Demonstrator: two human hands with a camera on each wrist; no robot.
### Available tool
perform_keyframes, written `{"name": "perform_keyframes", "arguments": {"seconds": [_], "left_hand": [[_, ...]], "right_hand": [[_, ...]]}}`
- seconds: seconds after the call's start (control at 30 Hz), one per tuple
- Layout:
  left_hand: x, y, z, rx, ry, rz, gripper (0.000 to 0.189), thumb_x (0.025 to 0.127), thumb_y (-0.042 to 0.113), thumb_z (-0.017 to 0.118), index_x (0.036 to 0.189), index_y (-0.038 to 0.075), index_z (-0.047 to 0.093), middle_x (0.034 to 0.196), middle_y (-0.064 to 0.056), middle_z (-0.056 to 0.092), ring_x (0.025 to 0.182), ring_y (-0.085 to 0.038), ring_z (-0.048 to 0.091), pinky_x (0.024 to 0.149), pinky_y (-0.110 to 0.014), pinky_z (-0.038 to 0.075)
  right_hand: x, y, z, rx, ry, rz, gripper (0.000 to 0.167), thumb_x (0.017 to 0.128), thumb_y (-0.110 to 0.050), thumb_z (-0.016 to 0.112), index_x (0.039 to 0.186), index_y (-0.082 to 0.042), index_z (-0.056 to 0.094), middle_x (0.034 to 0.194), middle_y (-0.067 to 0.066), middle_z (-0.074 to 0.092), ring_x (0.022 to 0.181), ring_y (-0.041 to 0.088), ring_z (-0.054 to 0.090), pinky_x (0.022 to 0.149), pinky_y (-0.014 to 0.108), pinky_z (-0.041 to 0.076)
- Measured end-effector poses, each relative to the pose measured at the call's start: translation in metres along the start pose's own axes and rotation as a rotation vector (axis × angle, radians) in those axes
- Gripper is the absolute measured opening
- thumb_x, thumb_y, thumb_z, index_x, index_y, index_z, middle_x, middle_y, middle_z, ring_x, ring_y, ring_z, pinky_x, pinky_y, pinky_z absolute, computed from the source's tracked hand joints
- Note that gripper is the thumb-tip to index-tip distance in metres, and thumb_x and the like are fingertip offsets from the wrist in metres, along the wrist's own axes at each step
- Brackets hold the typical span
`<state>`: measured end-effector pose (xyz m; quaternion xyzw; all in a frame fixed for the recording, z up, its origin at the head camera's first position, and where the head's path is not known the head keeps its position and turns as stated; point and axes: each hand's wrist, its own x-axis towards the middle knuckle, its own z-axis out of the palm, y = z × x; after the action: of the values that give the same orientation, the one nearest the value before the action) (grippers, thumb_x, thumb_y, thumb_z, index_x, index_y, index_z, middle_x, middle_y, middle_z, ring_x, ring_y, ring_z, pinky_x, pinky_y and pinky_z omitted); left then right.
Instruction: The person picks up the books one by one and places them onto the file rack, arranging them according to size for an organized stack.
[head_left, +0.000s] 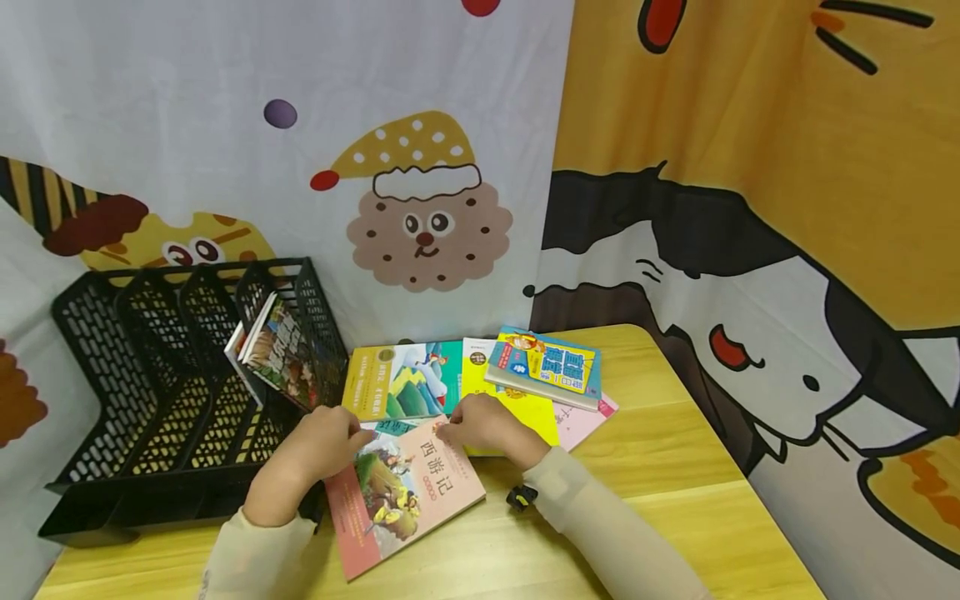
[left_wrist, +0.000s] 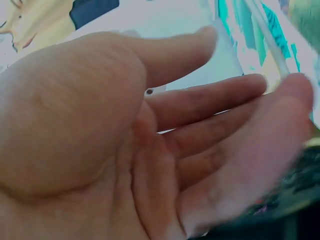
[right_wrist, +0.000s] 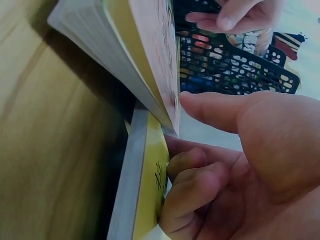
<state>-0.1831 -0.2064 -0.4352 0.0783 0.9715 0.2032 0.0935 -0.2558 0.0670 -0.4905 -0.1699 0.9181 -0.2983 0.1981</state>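
A pink picture book with an illustrated cover lies tilted at the front of the table. My right hand pinches its upper right corner; in the right wrist view the thumb is on the cover and the index finger goes behind the corner. The other fingers rest near a yellow book. My left hand hovers by the upper left corner of the pink book, and in the left wrist view its thumb and fingers are apart with nothing between them.
A black mesh file rack stands at left, with thin books leaning in its right compartment. Behind the pink book lie a green-and-yellow book, a yellow book, a blue book and a light pink one. A printed curtain hangs behind.
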Motion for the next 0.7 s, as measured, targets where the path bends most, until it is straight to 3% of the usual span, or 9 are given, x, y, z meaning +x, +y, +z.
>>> {"name": "perform_keyframes", "arguments": {"seconds": [0.1, 0.2, 0.3, 0.43, 0.57, 0.7], "left_hand": [[0.003, 0.004, 0.006, 0.029, -0.03, 0.001, 0.041, 0.105, 0.03, 0.076, 0.069, 0.012, 0.07, 0.062, 0.002, 0.057, 0.06, -0.018, 0.054, 0.063, -0.037, 0.047], [0.006, 0.005, 0.008, 0.053, -0.049, -0.002, 0.031, 0.104, 0.029, 0.077, 0.081, 0.01, 0.078, 0.077, -0.004, 0.072, 0.073, -0.024, 0.067, 0.072, -0.044, 0.056], [0.008, 0.005, 0.008, 0.06, -0.052, -0.024, 0.025, 0.105, 0.029, 0.077, 0.093, 0.008, 0.081, 0.088, -0.009, 0.076, 0.08, -0.026, 0.07, 0.075, -0.046, 0.057], [0.007, 0.005, 0.01, 0.048, -0.053, -0.057, 0.026, 0.107, 0.029, 0.074, 0.093, 0.008, 0.081, 0.082, -0.008, 0.071, 0.073, -0.022, 0.064, 0.069, -0.041, 0.051], [0.007, 0.004, 0.011, 0.047, -0.043, -0.045, 0.029, 0.11, 0.03, 0.07, 0.095, 0.008, 0.081, 0.081, -0.007, 0.071, 0.072, -0.021, 0.063, 0.07, -0.042, 0.052], [0.008, 0.004, 0.012, 0.047, -0.043, -0.041, 0.034, 0.112, 0.034, 0.066, 0.102, 0.006, 0.082, 0.085, -0.008, 0.074, 0.074, -0.021, 0.065, 0.071, -0.043, 0.053]], "right_hand": [[0.0, 0.0, 0.002, -0.004, 0.001, -0.003, 0.03, 0.103, -0.041, 0.078, 0.092, -0.015, 0.087, 0.078, -0.002, 0.072, 0.076, 0.017, 0.059, 0.066, 0.032, 0.045], [-0.001, 0.0, 0.001, 0.028, 0.012, -0.009, 0.027, 0.103, -0.038, 0.077, 0.096, -0.014, 0.084, 0.09, -0.002, 0.074, 0.085, 0.018, 0.063, 0.073, 0.033, 0.051], [-0.002, 0.0, -0.003, 0.068, -0.006, -0.03, 0.026, 0.106, -0.04, 0.073, 0.1, -0.015, 0.077, 0.096, 0.0, 0.071, 0.088, 0.018, 0.063, 0.075, 0.034, 0.051], [-0.002, 0.001, -0.01, 0.141, -0.07, -0.067, 0.026, 0.113, -0.04, 0.062, 0.104, -0.015, 0.064, 0.086, 0.002, 0.059, 0.07, 0.017, 0.053, 0.062, 0.032, 0.043], [-0.001, 0.003, -0.013, 0.244, -0.125, -0.074, 0.024, 0.118, -0.036, 0.053, 0.113, -0.014, 0.059, 0.071, -0.001, 0.046, 0.048, 0.014, 0.036, 0.047, 0.029, 0.035], [0.0, 0.005, -0.016, 0.323, -0.092, -0.111, 0.02, 0.119, -0.033, 0.052, 0.117, -0.014, 0.058, 0.067, -0.002, 0.046, 0.047, 0.013, 0.036, 0.046, 0.028, 0.035]]}}
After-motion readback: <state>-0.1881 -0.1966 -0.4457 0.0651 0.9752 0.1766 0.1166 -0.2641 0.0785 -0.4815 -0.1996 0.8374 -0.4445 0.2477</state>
